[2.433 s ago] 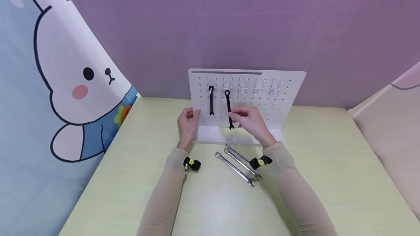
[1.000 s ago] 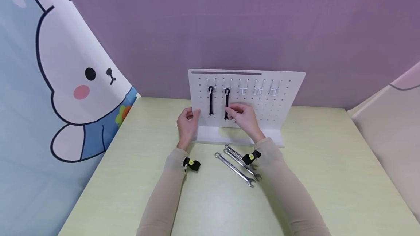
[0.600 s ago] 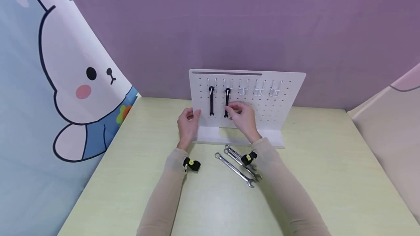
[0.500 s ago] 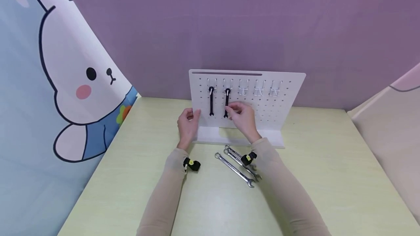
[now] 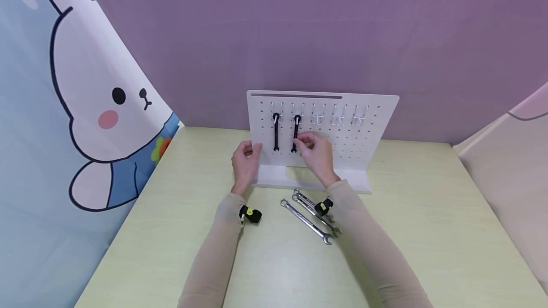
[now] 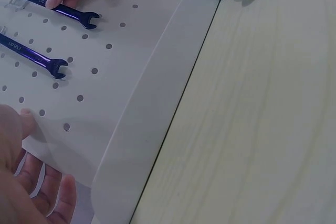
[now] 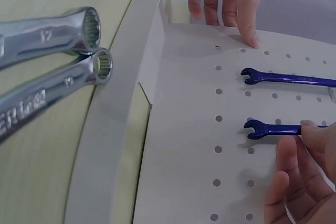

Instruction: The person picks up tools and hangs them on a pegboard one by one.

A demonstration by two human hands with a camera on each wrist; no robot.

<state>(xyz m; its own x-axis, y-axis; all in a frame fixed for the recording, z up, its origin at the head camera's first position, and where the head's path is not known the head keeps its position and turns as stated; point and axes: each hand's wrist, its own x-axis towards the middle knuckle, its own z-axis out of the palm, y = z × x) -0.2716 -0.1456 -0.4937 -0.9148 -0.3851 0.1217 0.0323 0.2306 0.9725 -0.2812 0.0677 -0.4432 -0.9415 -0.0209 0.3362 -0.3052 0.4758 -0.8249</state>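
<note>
Holder here is the white pegboard (image 5: 355, 149), standing on the desk (image 5: 150, 236), with a row of five wire hooks along its upper part. Load, counting from our left:

- Hook one: a dark combination wrench (image 5: 276, 135), ring end on the hook, open end down, hanging close to vertical. Reads black from the head view, blue-purple from the wrists.
- Hook two: a second dark wrench (image 5: 296, 129), ring end over the hook, shank tilted slightly, open end down and a bit left.
- Third hook (image 5: 317, 119), fourth hook (image 5: 337, 119) and fifth hook (image 5: 358, 119): wire in full view, running on to the right.

Our right hand (image 5: 318, 153) has the second dark wrench pinched between thumb and fingers on the lower shank, just above the open end. Our left hand (image 5: 245, 164) grips the board's left edge, thumb on the front face, other fingers loosely bent behind it.

Board's base has a cut-out; desk shows through. In front of the base, on the desk: three chrome combination wrenches (image 5: 306, 221), lying diagonally, two of them together and touching, the third just beside. One is stamped 17. Our right wrist strap (image 5: 324, 206) partly blocks the rear pair.
</note>
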